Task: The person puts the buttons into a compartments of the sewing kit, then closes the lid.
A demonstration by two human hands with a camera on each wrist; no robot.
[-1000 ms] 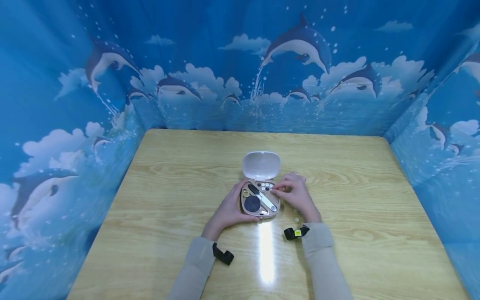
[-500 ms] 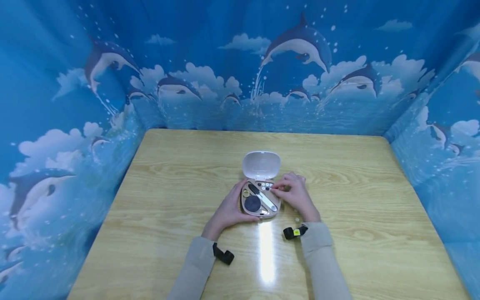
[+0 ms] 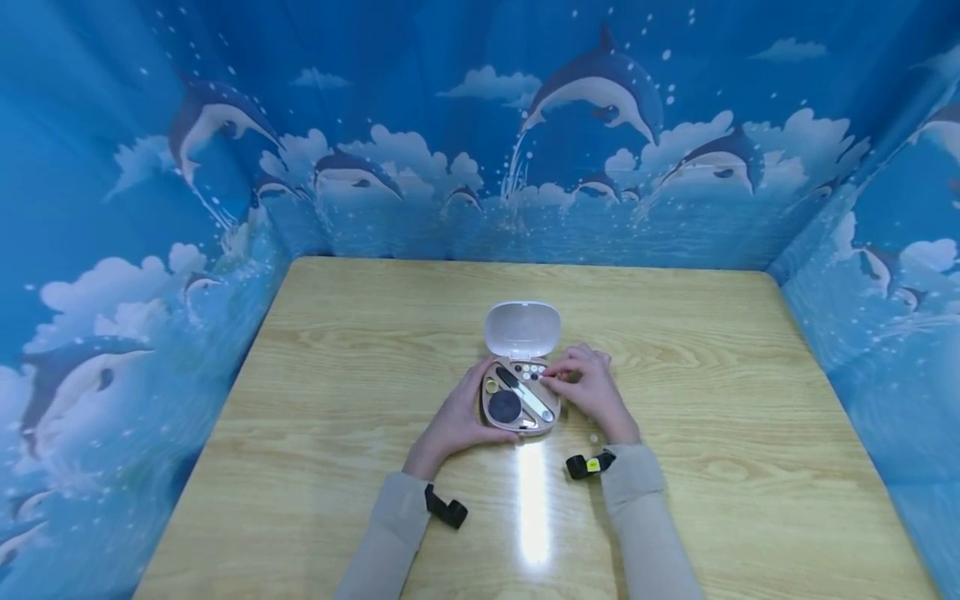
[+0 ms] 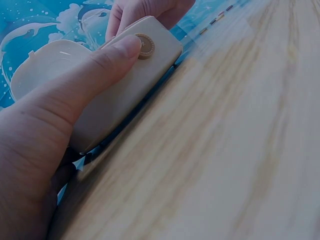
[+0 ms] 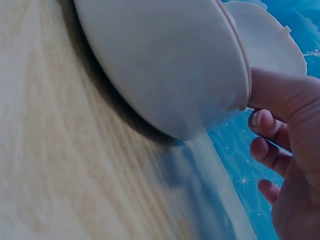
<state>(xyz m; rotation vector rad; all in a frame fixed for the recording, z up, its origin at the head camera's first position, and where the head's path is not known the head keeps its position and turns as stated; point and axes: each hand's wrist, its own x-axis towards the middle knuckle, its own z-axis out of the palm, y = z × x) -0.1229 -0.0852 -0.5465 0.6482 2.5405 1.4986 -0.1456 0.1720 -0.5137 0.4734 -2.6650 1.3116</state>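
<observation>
A sewing kit box (image 3: 546, 392) lies open on the table, its clear lid (image 3: 522, 331) tipped up at the back. Inside are a dark round piece (image 3: 505, 407), scissors with a black part (image 3: 521, 387), a gold ring-like piece (image 3: 492, 387) and several black and white buttons (image 3: 534, 369). My left hand (image 3: 459, 417) grips the box from the left; its thumb presses beside the round clasp (image 4: 146, 46) at the front. My right hand (image 3: 592, 390) has thumb and index finger brought together at the button compartment; I cannot tell whether a button is between them.
On the wooden table (image 3: 360, 350), small pale pieces (image 3: 593, 438) lie near my right wrist. Several small dark and tan pieces (image 4: 216, 21) form a row beyond the box in the left wrist view. A dolphin-print curtain (image 3: 480, 200) encloses the back and sides.
Almost nothing moves: the left hand keeps its grip on the box, and the right fingertips stay at the button compartment with only a slight shift.
</observation>
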